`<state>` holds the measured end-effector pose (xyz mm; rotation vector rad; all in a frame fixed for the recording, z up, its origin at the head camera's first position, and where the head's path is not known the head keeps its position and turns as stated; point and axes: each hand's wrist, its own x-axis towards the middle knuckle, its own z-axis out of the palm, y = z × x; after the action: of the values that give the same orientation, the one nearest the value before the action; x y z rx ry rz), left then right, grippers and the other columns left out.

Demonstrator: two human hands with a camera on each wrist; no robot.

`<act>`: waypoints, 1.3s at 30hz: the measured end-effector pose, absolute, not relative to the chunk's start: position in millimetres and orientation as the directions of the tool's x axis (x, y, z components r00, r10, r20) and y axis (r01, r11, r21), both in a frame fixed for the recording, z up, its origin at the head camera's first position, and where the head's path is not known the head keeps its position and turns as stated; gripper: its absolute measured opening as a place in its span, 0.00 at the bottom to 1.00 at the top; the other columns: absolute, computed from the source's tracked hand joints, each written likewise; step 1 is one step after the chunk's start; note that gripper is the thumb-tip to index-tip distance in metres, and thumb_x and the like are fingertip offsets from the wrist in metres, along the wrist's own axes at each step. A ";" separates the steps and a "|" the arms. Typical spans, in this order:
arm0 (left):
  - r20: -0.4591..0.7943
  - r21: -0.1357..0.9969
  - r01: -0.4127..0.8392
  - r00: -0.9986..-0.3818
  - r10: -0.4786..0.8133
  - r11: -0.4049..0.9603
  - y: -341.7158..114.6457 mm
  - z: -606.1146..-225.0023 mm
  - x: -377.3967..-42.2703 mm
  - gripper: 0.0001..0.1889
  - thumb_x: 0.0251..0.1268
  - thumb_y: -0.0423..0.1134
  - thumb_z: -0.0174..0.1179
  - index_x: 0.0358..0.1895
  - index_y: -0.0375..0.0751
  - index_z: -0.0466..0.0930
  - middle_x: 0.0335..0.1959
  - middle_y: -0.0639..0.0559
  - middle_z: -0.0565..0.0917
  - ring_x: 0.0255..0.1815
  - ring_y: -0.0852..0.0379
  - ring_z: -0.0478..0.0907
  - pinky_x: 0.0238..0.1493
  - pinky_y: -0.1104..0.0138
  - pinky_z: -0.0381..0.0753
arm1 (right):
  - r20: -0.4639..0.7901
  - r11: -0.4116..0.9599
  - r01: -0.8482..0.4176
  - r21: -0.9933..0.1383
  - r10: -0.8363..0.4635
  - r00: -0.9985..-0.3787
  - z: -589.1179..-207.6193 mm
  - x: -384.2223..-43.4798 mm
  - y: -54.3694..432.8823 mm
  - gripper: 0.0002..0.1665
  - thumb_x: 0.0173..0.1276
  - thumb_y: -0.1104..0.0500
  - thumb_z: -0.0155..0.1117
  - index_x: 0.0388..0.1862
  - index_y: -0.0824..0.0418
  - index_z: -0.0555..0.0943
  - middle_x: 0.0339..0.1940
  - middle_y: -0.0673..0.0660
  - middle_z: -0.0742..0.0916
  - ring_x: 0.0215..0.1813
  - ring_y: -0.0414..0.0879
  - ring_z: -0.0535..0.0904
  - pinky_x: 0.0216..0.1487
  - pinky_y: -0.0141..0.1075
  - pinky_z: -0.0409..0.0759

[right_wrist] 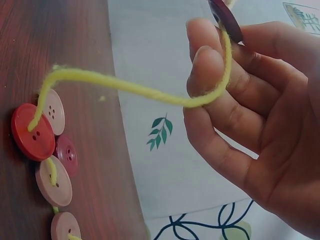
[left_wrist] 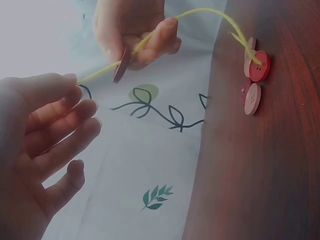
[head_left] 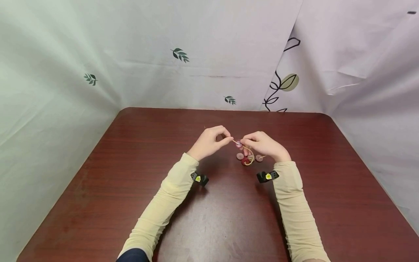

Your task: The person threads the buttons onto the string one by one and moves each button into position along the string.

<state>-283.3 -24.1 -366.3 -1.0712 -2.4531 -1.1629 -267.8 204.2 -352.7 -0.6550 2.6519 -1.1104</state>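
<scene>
yellow yarn runs taut between the two hands, its leading end pinched by the left hand at thumb and fingertip, the other fingers spread loosely below the pinch. the right hand, just across from it, holds a dark red button at its fingertips, narrow on the edge, with the yarn passing through it. from there the yarn curves over the right hand's lower fingers and drops to the table beneath that hand.

under the right hand lies a small cluster: a bright red button with the yarn going into one of its holes, two pale pink buttons strung further along, another pale pink button touching the red one, and a magenta button tucked beside them. a short bit of yarn sticks out past the last pale one, below the heel of the right hand.

behind each hand, a black strap sits at the wrist by a cream sleeve. beyond both hands, at the table's far edge, hangs white cloth printed with green leaves.
</scene>
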 end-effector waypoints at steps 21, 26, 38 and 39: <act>0.461 0.611 0.645 -0.761 0.457 0.458 -30.0 -361.9 -285.3 0.06 0.68 0.42 0.60 0.38 0.45 0.79 0.35 0.53 0.81 0.36 0.58 0.75 0.41 0.66 0.74 | 0.043 0.653 -0.381 -0.655 -0.471 -0.881 -356.1 -271.6 211.0 0.15 0.73 0.56 0.55 0.27 0.59 0.82 0.18 0.55 0.80 0.28 0.51 0.76 0.32 0.32 0.70; 0.483 0.630 0.631 -0.775 0.408 0.452 -31.3 -360.8 -286.3 0.07 0.69 0.43 0.58 0.34 0.46 0.78 0.33 0.53 0.80 0.34 0.58 0.73 0.41 0.67 0.72 | 0.045 0.646 -0.397 -0.652 -0.490 -0.871 -356.2 -271.3 211.0 0.16 0.73 0.58 0.55 0.26 0.61 0.83 0.17 0.53 0.82 0.29 0.55 0.79 0.33 0.32 0.72; 0.538 0.636 0.641 -0.767 0.349 0.429 -35.6 -358.3 -286.3 0.10 0.67 0.42 0.59 0.27 0.45 0.77 0.26 0.53 0.78 0.30 0.49 0.73 0.34 0.69 0.66 | 0.004 0.652 -0.377 -0.658 -0.497 -0.868 -357.0 -270.8 210.4 0.14 0.72 0.59 0.56 0.29 0.61 0.84 0.18 0.55 0.82 0.28 0.59 0.78 0.28 0.31 0.70; 0.537 0.639 0.639 -0.769 0.346 0.428 -36.3 -358.5 -286.3 0.10 0.67 0.42 0.60 0.27 0.45 0.77 0.26 0.53 0.77 0.29 0.50 0.72 0.34 0.69 0.66 | -0.004 0.658 -0.372 -0.655 -0.495 -0.869 -357.7 -271.0 210.2 0.14 0.72 0.59 0.56 0.29 0.60 0.84 0.18 0.55 0.82 0.28 0.59 0.78 0.27 0.31 0.70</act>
<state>-286.3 -36.3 -358.5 -0.8473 -2.3617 -1.2664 -271.0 210.2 -357.7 -0.7115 2.6917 -1.0023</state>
